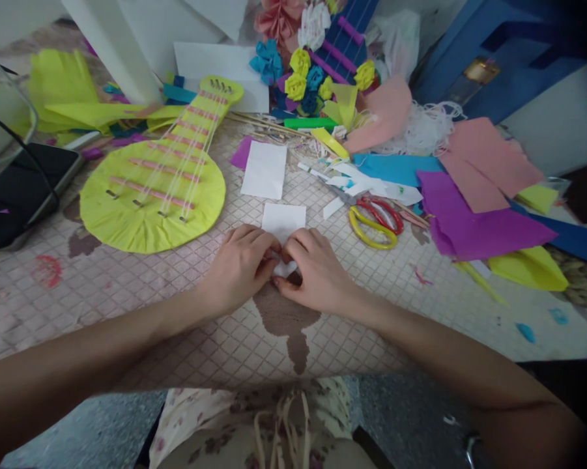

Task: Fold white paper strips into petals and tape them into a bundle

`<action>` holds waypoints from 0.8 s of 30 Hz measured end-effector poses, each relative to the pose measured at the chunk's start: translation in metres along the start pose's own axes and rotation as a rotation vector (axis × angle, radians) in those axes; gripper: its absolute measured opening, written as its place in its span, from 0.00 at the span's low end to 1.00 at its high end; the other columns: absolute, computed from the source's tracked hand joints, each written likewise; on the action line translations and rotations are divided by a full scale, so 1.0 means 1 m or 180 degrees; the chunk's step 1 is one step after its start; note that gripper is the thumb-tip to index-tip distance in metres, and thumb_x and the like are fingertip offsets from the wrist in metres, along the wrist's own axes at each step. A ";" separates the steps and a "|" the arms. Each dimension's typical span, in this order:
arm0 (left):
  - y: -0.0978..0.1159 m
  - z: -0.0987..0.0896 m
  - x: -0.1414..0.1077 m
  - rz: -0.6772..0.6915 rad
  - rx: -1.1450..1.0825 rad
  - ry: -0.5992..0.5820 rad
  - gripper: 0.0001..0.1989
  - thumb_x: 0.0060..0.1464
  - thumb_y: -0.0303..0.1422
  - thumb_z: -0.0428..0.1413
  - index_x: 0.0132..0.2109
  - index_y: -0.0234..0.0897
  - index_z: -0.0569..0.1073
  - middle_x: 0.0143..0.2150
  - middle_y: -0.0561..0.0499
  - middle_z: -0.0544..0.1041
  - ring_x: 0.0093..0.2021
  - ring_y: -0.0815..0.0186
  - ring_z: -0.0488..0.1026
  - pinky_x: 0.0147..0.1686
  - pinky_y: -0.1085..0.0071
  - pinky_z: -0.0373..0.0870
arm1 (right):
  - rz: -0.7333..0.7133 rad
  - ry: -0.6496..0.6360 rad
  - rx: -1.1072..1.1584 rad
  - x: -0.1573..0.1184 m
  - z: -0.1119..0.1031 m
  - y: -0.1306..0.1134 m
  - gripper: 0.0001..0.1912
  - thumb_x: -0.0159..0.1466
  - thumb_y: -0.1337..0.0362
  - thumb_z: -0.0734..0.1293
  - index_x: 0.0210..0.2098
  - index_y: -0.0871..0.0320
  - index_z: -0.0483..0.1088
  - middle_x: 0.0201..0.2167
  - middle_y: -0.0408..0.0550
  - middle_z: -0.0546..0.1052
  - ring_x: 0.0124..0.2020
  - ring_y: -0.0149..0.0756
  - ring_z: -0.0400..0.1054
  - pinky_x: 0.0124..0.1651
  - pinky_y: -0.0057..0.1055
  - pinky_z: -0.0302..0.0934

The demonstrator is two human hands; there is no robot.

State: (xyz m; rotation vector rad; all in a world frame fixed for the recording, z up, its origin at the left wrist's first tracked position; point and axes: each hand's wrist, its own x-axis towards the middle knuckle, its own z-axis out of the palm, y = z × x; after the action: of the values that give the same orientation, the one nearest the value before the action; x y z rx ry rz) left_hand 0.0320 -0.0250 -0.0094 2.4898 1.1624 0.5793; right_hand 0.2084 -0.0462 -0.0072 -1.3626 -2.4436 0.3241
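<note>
At the middle of the table, my left hand (244,264) and my right hand (313,267) meet over a small piece of white paper (284,218). Its far end lies flat, while the near end is bunched between the fingers of both hands. The fingertips hide part of the crumpled edge. Just beyond lies another white paper rectangle (264,170), flat and untouched. To the left of my hands rests a yellow paper-covered toy guitar (151,189) with pink strips and white strings.
Red-and-yellow-handled scissors (375,223) lie right of my hands among white paper scraps. Purple crepe paper (469,215) and pink sheets (491,163) pile up at the right. Paper flowers (300,75) stand at the back. A black phone (24,189) lies at far left.
</note>
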 end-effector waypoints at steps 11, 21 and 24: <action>-0.011 -0.016 0.002 0.0006 0.0063 0.0354 0.04 0.55 0.30 0.52 0.39 0.36 0.66 0.39 0.48 0.70 0.42 0.60 0.66 0.44 0.61 0.65 | -0.0012 0.0002 0.0036 0.000 0.001 0.002 0.11 0.56 0.58 0.65 0.33 0.57 0.61 0.38 0.51 0.66 0.43 0.45 0.58 0.44 0.41 0.56; -0.016 -0.022 -0.001 -0.0200 0.1042 0.0239 0.14 0.53 0.36 0.56 0.44 0.35 0.65 0.45 0.41 0.68 0.45 0.51 0.64 0.43 0.55 0.62 | -0.0026 -0.0029 -0.0048 0.000 0.000 0.001 0.12 0.56 0.58 0.66 0.33 0.58 0.62 0.38 0.51 0.66 0.43 0.44 0.57 0.44 0.39 0.56; -0.009 -0.031 -0.002 0.0105 0.0477 0.0356 0.03 0.57 0.30 0.51 0.39 0.37 0.66 0.40 0.47 0.70 0.42 0.58 0.66 0.43 0.61 0.63 | -0.0037 -0.0019 -0.0053 0.000 0.001 0.001 0.12 0.56 0.57 0.65 0.33 0.58 0.62 0.38 0.51 0.66 0.42 0.44 0.57 0.43 0.39 0.56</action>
State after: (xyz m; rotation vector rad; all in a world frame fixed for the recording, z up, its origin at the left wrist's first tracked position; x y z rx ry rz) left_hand 0.0094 -0.0173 0.0124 2.6367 1.2502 0.6711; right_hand 0.2091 -0.0452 -0.0083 -1.3557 -2.4634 0.3060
